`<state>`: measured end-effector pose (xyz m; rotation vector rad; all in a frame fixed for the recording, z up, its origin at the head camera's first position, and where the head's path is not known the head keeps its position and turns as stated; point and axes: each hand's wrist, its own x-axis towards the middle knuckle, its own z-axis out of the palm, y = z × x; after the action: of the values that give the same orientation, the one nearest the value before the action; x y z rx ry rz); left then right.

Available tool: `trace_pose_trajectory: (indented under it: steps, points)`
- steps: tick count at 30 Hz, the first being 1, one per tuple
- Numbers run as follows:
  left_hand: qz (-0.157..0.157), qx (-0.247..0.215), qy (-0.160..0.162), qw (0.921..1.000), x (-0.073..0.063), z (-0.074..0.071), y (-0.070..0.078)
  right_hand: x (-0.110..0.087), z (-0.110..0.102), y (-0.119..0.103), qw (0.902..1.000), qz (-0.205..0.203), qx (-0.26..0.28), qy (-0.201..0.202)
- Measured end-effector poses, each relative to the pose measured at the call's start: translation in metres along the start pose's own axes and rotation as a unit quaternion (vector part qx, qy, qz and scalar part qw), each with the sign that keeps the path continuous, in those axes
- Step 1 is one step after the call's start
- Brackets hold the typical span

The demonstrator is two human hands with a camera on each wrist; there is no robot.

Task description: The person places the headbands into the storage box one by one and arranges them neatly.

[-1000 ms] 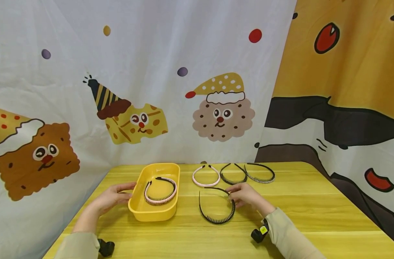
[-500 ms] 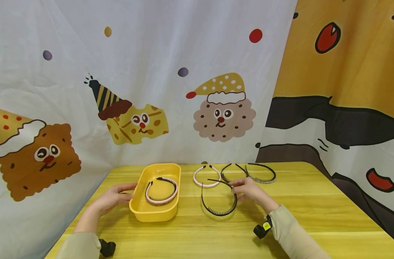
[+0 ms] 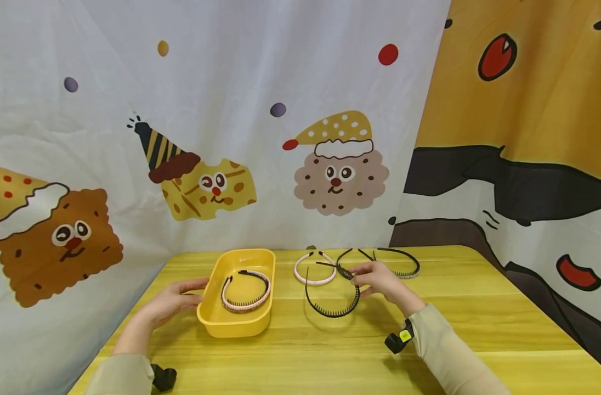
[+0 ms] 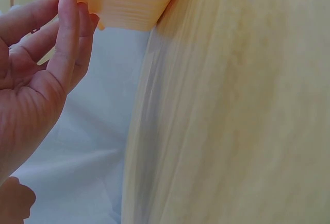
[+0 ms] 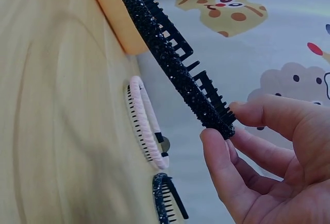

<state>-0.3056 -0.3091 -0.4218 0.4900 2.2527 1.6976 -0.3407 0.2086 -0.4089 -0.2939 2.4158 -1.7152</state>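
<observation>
My right hand [image 3: 379, 282] pinches a glittery black headband [image 3: 330, 314] with inner teeth by its right side, between thumb and fingertips. The right wrist view shows this headband [image 5: 175, 69] tilted and raised above the table, over its shadow. With fairly straight fingers, my left hand [image 3: 169, 302] touches the outer left side of a yellow plastic bin [image 3: 236, 329]. Its fingertips meet the bin [image 4: 124, 2] just under the rim in the left wrist view. Inside the bin lie a pink headband [image 3: 238, 308] and a darker toothed headband, overlapping.
Along the back of the wooden table [image 3: 300, 362] lie a pink headband [image 3: 315, 282], a black headband [image 3: 349, 252] partly hidden by the right hand, and a black headband with a silvery glitter band [image 3: 410, 258]. A cartoon-printed curtain [image 3: 261, 71] hangs right behind the table.
My right hand has raised the black headband and shifted it slightly toward the back of the table. The left hand and the bin stay in place.
</observation>
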Motion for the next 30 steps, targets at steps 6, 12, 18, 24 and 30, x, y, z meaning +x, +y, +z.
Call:
trace_pose_trajectory:
  steps: [6,12,18,24,30]
  points:
    - [-0.001,-0.004,0.003,1.0,0.0,-0.001,-0.002,0.003,0.0,-0.005,1.0,-0.003,0.005,-0.002]
    - [0.003,0.0,0.003,1.0,0.0,-0.001,-0.004,0.004,-0.001,-0.011,1.0,-0.007,-0.004,0.002]
    - [0.002,0.0,0.002,1.0,0.0,-0.001,-0.003,0.007,-0.002,-0.014,0.9998,-0.017,-0.01,0.003]
    - [0.005,0.001,0.0,1.0,0.0,-0.002,-0.004,0.008,-0.001,-0.018,0.9998,-0.02,-0.002,-0.007]
    - [0.005,-0.005,-0.007,0.9999,0.0,-0.002,-0.004,0.008,0.002,-0.023,0.9998,-0.021,0.005,-0.006]
